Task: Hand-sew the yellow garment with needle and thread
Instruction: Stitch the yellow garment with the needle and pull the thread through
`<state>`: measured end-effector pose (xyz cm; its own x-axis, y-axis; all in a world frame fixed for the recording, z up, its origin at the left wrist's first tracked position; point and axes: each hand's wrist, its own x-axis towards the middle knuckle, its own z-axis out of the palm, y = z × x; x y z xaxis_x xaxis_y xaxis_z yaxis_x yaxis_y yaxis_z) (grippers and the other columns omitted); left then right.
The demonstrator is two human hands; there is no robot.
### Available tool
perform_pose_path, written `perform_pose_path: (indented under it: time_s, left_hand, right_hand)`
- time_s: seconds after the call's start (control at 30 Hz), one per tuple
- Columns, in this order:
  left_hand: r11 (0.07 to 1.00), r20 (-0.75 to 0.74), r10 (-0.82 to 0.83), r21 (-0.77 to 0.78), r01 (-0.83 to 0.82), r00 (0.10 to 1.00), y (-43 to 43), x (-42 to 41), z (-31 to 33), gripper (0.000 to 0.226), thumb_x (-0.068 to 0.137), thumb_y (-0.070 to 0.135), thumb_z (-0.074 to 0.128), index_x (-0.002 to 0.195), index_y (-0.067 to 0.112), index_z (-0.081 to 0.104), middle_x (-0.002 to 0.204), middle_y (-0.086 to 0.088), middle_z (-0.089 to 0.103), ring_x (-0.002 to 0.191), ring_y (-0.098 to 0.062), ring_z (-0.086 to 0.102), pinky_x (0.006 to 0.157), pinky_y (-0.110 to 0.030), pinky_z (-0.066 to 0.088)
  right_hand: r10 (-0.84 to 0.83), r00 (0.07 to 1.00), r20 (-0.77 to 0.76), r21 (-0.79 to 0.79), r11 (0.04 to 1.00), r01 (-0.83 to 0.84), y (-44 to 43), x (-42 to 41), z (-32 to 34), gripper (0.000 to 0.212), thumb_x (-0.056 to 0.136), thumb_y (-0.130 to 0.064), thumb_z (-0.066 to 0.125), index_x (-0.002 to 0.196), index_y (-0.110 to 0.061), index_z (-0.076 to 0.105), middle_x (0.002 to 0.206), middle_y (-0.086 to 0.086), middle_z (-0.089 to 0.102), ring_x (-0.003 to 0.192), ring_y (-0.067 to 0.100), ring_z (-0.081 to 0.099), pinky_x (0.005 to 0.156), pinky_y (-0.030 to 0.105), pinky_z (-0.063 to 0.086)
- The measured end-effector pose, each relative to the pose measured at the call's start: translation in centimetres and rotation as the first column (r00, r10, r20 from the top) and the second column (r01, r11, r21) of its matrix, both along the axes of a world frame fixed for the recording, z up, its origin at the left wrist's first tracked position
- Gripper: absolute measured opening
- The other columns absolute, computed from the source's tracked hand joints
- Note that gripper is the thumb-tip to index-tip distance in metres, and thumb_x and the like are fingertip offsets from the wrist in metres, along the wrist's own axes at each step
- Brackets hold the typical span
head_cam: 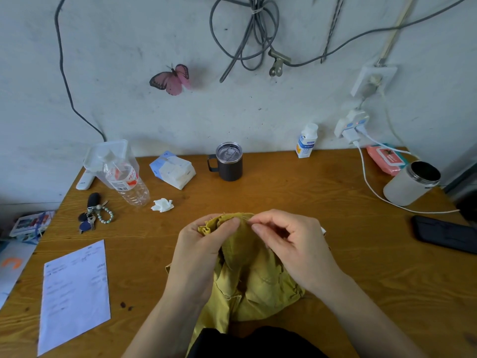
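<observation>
Left hand [204, 244] grips the bunched yellow garment [247, 288] over the near edge of the table [335, 182], right hand [291, 244] pinches its top hem, needle too small for me to see, so I would keep the cloth taut and stitch small.

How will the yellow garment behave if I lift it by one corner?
Probably floppy: the yellow garment sags in folds below the left hand and right hand. Likely light: the cloth looks thin and wrinkled.

Wooden table [284, 195] carries yellow garment [258, 293], mug [227, 164], bottle [130, 183], keys [89, 219], paper [76, 295].
</observation>
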<state>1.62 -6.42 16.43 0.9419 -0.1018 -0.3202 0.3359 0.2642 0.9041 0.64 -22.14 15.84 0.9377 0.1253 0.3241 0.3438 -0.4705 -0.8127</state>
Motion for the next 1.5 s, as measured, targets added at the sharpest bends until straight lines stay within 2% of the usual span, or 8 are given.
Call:
perform_pose_path:
  time_s: [0.2, 0.43, 0.63, 0.77, 0.87, 1.07, 1.33, 1.5]
  left_hand:
    - [0.999, -0.014, -0.013, 0.029, 0.013, 1.0, -0.2, 0.0, 0.0, 0.01, 0.073, 0.02, 0.07, 0.075, 0.016, 0.078, 0.083, -0.013, 0.076, 0.078, -0.025, 0.074, 0.069, -0.031, 0.056]
    - [0.996, 0.003, -0.039, 0.079, 0.039, 0.999, -0.2, -0.1, 0.1, 0.009, 0.071, 0.019, 0.072, 0.075, 0.013, 0.078, 0.08, -0.015, 0.075, 0.076, -0.027, 0.073, 0.066, -0.03, 0.058]
    - [0.985, 0.052, -0.074, 0.158, 0.065, 0.996, -0.2, -0.2, 0.2, 0.012, 0.082, 0.011, 0.068, 0.075, 0.013, 0.077, 0.078, -0.015, 0.075, 0.073, -0.029, 0.072, 0.064, -0.029, 0.058]
    - [0.969, 0.089, -0.1, 0.236, 0.076, 0.991, -0.3, -0.1, 0.2, 0.015, 0.083, 0.009, 0.068, 0.073, 0.017, 0.077, 0.076, -0.012, 0.075, 0.073, -0.027, 0.072, 0.064, -0.029, 0.058]
    - [0.958, 0.118, -0.098, 0.28, 0.062, 0.988, -0.4, -0.2, 0.1, 0.017, 0.083, 0.008, 0.069, 0.072, 0.018, 0.077, 0.073, -0.01, 0.075, 0.072, -0.027, 0.071, 0.064, -0.031, 0.059]
    - [0.9, 0.201, -0.039, 0.433, -0.053, 0.979, -0.8, -0.4, -0.3, 0.013, 0.08, 0.014, 0.073, 0.07, 0.022, 0.074, 0.066, -0.002, 0.072, 0.065, -0.02, 0.068, 0.058, -0.027, 0.058]
    - [0.833, 0.314, -0.05, 0.537, -0.134, 0.948, -1.9, -1.3, -0.3, 0.018, 0.08, 0.013, 0.074, 0.069, 0.027, 0.074, 0.066, 0.01, 0.071, 0.061, -0.008, 0.065, 0.058, -0.03, 0.057]
    - [0.86, 0.265, -0.073, 0.505, -0.074, 0.962, -1.7, -1.0, -0.4, 0.017, 0.081, 0.013, 0.073, 0.07, 0.025, 0.076, 0.067, 0.008, 0.073, 0.063, -0.008, 0.067, 0.058, -0.025, 0.058]
  right_hand:
    - [-0.007, 1.0, -0.006, -0.023, 1.0, 0.007, -0.3, 0.0, 0.1, 0.014, 0.087, -0.011, 0.063, 0.095, -0.018, 0.072, 0.083, -0.011, 0.071, 0.078, -0.002, 0.064, 0.067, 0.013, 0.051]
    - [0.02, 0.995, -0.097, -0.031, 0.999, -0.023, -0.7, 0.2, 0.4, 0.015, 0.086, -0.011, 0.064, 0.094, -0.019, 0.072, 0.073, -0.019, 0.066, 0.072, -0.003, 0.062, 0.065, 0.01, 0.047]
    - [0.106, 0.953, -0.285, -0.022, 0.993, -0.117, -1.4, 0.3, 0.2, 0.039, 0.091, -0.018, 0.057, 0.128, -0.029, 0.054, 0.057, -0.016, 0.057, 0.057, 0.001, 0.056, 0.068, 0.012, 0.046]
    - [0.156, 0.918, -0.364, 0.015, 0.987, -0.162, -1.8, 0.4, 0.5, 0.025, 0.093, -0.016, 0.055, 0.109, -0.033, 0.063, 0.055, -0.012, 0.058, 0.053, 0.0, 0.054, 0.062, 0.015, 0.046]
    - [0.13, 0.923, -0.363, 0.024, 0.991, -0.13, -1.8, 0.4, 0.4, 0.015, 0.091, -0.017, 0.056, 0.091, -0.029, 0.066, 0.054, -0.01, 0.058, 0.05, 0.001, 0.053, 0.058, 0.017, 0.046]
    - [0.01, 0.954, -0.299, -0.019, 1.0, -0.016, -1.1, -0.2, 0.4, 0.012, 0.09, -0.019, 0.059, 0.083, -0.028, 0.064, 0.055, -0.007, 0.06, 0.049, 0.005, 0.054, 0.056, 0.024, 0.046]
    - [-0.11, 0.987, -0.12, -0.198, 0.977, 0.084, 0.0, -0.6, 0.3, 0.005, 0.088, -0.016, 0.061, 0.087, -0.016, 0.066, 0.055, -0.008, 0.058, 0.051, 0.007, 0.054, 0.048, 0.015, 0.038]
    - [-0.102, 0.98, -0.172, -0.128, 0.988, 0.081, -0.3, -0.6, 0.2, 0.009, 0.089, -0.018, 0.06, 0.093, -0.018, 0.068, 0.066, -0.007, 0.067, 0.063, 0.005, 0.062, 0.057, 0.022, 0.05]
